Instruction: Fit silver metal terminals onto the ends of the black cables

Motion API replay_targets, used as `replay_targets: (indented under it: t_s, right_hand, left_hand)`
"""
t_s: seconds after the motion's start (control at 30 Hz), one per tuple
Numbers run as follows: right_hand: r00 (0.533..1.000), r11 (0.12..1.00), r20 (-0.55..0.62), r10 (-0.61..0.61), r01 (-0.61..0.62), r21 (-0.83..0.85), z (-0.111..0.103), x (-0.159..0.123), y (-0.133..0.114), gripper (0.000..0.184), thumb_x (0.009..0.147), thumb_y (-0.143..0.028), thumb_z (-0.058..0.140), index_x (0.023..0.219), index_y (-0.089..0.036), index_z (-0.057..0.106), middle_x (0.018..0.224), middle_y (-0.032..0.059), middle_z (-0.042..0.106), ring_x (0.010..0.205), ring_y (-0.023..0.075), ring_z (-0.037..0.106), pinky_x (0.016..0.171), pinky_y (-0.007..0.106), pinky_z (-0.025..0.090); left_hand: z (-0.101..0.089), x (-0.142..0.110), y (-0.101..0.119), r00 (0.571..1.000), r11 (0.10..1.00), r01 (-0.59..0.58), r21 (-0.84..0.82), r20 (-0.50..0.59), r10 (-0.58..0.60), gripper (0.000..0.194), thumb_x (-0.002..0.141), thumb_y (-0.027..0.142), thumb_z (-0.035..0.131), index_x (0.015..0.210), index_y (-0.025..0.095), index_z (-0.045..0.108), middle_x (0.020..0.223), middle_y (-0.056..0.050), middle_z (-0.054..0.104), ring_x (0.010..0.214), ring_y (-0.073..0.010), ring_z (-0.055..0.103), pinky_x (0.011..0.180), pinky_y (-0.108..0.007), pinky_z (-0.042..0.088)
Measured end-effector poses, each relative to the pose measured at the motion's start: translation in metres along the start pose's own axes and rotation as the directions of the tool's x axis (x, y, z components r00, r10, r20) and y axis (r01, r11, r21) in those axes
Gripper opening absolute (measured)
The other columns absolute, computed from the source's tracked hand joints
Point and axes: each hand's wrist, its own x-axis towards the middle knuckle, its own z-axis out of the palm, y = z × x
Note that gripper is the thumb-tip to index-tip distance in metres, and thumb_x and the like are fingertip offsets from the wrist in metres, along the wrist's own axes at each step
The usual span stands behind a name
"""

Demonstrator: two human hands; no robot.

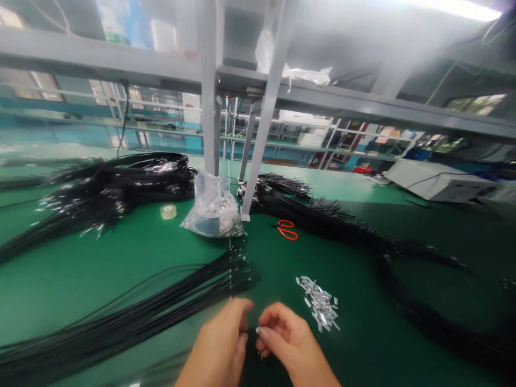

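At the near edge of the view, my left hand is closed, its thumb and forefinger around what looks like the end of a black cable; most of it is hidden by the hand. Close beside it, my right hand pinches a small silvery metal piece between thumb and forefinger, near the cable end. To the right lies a loose pile of small shiny metal pieces. A bundle of straight black cables stretches from the left, its tipped ends just beyond my left hand.
A clear plastic bag of metal parts stands by the grey shelf post. Red-handled scissors and a tape roll lie on the green table. Coiled black cables sit back left; more cables run along the right.
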Motion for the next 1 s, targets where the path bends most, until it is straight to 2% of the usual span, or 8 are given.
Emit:
replay_targets:
  t_s: [0.13, 0.23, 0.37, 0.47, 0.57, 0.77, 0.87, 1.0]
  right_hand:
    - [0.998, 1.000, 0.057, 0.008, -0.009, 0.028, 0.005, 0.000, -0.005, 0.027, 0.068, -0.036, 0.073, 0.075, -0.015, 0.057, 0.065, -0.0002, 0.058, 0.061, 0.0145, 0.059, 0.058, 0.027, 0.048]
    - [1.000, 1.000, -0.005, -0.007, 0.007, 0.029, 0.004, 0.000, -0.006, 0.031, 0.068, -0.040, 0.072, 0.080, -0.015, 0.058, 0.067, 0.0004, 0.060, 0.060, 0.0148, 0.060, 0.059, 0.027, 0.049]
    - [0.996, 0.978, -0.075, -0.047, 0.031, -0.206, 0.000, -0.001, -0.002, 0.029, 0.079, -0.044, 0.058, 0.072, -0.016, 0.057, 0.058, 0.0007, 0.059, 0.055, 0.0145, 0.056, 0.053, 0.025, 0.045]
    - [0.986, 0.910, -0.093, -0.139, 0.090, -0.405, 0.002, -0.005, -0.001, 0.028, 0.084, -0.043, 0.048, 0.072, -0.019, 0.054, 0.056, -0.0021, 0.054, 0.054, 0.0141, 0.052, 0.052, 0.024, 0.040]
    - [0.973, 0.841, -0.101, -0.207, 0.124, -0.526, 0.005, -0.009, -0.003, 0.027, 0.087, -0.040, 0.041, 0.072, -0.021, 0.051, 0.059, -0.0032, 0.051, 0.055, 0.0136, 0.050, 0.054, 0.024, 0.038]
    - [0.980, 0.800, -0.060, -0.190, 0.119, -0.588, 0.009, -0.009, -0.002, 0.028, 0.089, -0.040, 0.037, 0.071, -0.022, 0.047, 0.058, -0.0050, 0.044, 0.054, 0.0135, 0.046, 0.054, 0.024, 0.036]
    - [0.984, 0.791, -0.031, -0.177, 0.123, -0.599, 0.009, -0.007, -0.005, 0.028, 0.090, -0.040, 0.035, 0.071, -0.022, 0.046, 0.059, -0.0049, 0.044, 0.056, 0.0136, 0.047, 0.055, 0.023, 0.036]
    - [0.982, 0.797, -0.061, -0.178, 0.107, -0.595, 0.005, -0.009, -0.012, 0.028, 0.090, -0.040, 0.034, 0.072, -0.023, 0.045, 0.059, -0.0042, 0.048, 0.056, 0.0139, 0.049, 0.055, 0.024, 0.038]
  left_hand:
    - [-0.003, 0.002, -0.004, 0.998, 0.997, 0.017, -0.078, 0.054, -0.013, 0.039, 0.074, 0.000, 0.045, 0.108, 0.018, 0.051, 0.084, -0.001, 0.064, 0.078, -0.0149, 0.061, 0.073, -0.024, 0.045]
    - [-0.008, 0.002, -0.004, 0.998, 0.994, 0.061, -0.089, 0.040, -0.057, 0.038, 0.073, 0.000, 0.047, 0.106, 0.018, 0.053, 0.087, -0.001, 0.064, 0.081, -0.0149, 0.060, 0.076, -0.024, 0.044]
    - [-0.013, 0.006, 0.003, 0.992, 0.994, 0.097, -0.043, 0.082, -0.093, 0.031, 0.074, 0.005, 0.051, 0.100, 0.020, 0.058, 0.087, 0.000, 0.065, 0.082, -0.0143, 0.059, 0.074, -0.022, 0.043]
    - [-0.017, 0.012, 0.009, 0.986, 0.993, 0.114, 0.025, 0.120, -0.116, 0.009, 0.076, 0.015, 0.057, 0.080, 0.021, 0.063, 0.078, 0.003, 0.065, 0.074, -0.0140, 0.059, 0.065, -0.021, 0.040]
    - [-0.023, 0.011, 0.008, 0.988, 0.989, 0.121, 0.090, 0.086, -0.128, 0.006, 0.075, 0.019, 0.062, 0.072, 0.023, 0.064, 0.076, 0.004, 0.062, 0.070, -0.0131, 0.057, 0.062, -0.021, 0.037]
    - [-0.040, -0.009, -0.003, 0.984, 0.966, 0.158, 0.204, 0.047, -0.171, 0.011, 0.074, 0.016, 0.064, 0.077, 0.026, 0.067, 0.088, 0.004, 0.061, 0.081, -0.0143, 0.058, 0.067, -0.021, 0.038]
    - [-0.041, -0.009, 0.001, 0.985, 0.968, 0.148, 0.200, 0.063, -0.163, 0.014, 0.079, 0.018, 0.061, 0.084, 0.029, 0.069, 0.090, 0.003, 0.062, 0.084, -0.0143, 0.058, 0.071, -0.021, 0.040]
    - [-0.038, -0.003, 0.008, 0.984, 0.963, 0.150, 0.224, 0.063, -0.168, 0.009, 0.079, 0.022, 0.063, 0.078, 0.026, 0.071, 0.084, 0.000, 0.063, 0.087, -0.0197, 0.058, 0.072, -0.026, 0.041]
